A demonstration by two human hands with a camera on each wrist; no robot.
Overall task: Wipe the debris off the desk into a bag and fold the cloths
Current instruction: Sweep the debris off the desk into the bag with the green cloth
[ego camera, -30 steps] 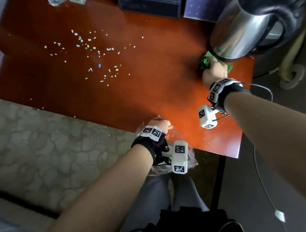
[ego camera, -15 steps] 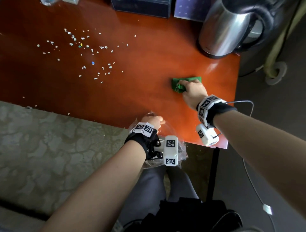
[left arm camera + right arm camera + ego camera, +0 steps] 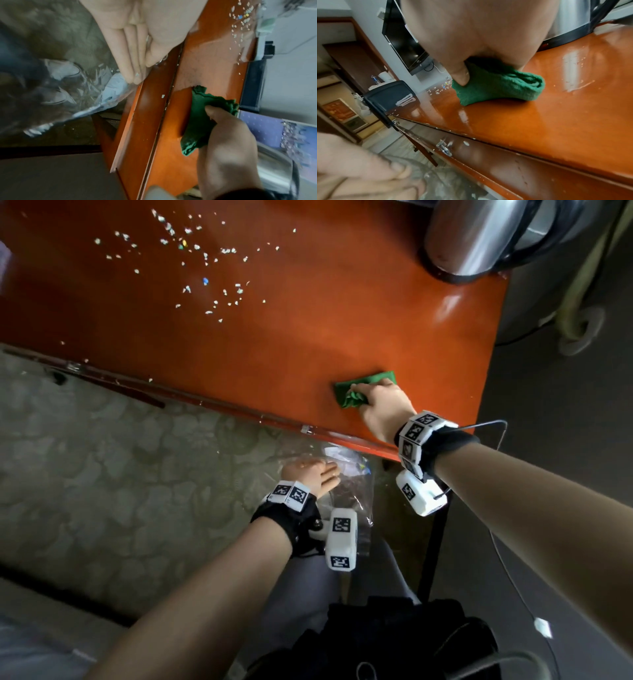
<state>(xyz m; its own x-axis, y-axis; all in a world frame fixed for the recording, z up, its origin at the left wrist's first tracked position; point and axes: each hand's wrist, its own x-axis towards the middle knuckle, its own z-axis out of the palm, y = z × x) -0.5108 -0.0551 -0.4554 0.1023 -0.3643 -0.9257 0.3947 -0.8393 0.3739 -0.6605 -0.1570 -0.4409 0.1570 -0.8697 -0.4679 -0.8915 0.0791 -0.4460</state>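
Note:
My right hand (image 3: 376, 400) grips a bunched green cloth (image 3: 346, 397) and presses it on the orange desk (image 3: 308, 330), close to the front edge. The right wrist view shows the thumb dug into the cloth (image 3: 496, 86). Below that edge my left hand (image 3: 313, 474) holds the rim of a clear plastic bag (image 3: 349, 484), pinched between thumb and straight fingers (image 3: 130, 60). The bag (image 3: 65, 92) holds bits of paper. Small white and coloured debris (image 3: 191, 258) lies scattered far to the left on the desk. A few crumbs (image 3: 466, 143) sit on the front edge.
A steel kettle (image 3: 479, 237) stands at the desk's back right corner. In the right wrist view a dark box (image 3: 390, 92) with a folded white cloth (image 3: 406, 100) sits at the back, under a wall screen (image 3: 402, 40). Patterned floor lies in front.
My right hand has dragged the green cloth from beside the kettle to the desk's front edge, above the bag. My left hand has kept hold of the bag below the edge.

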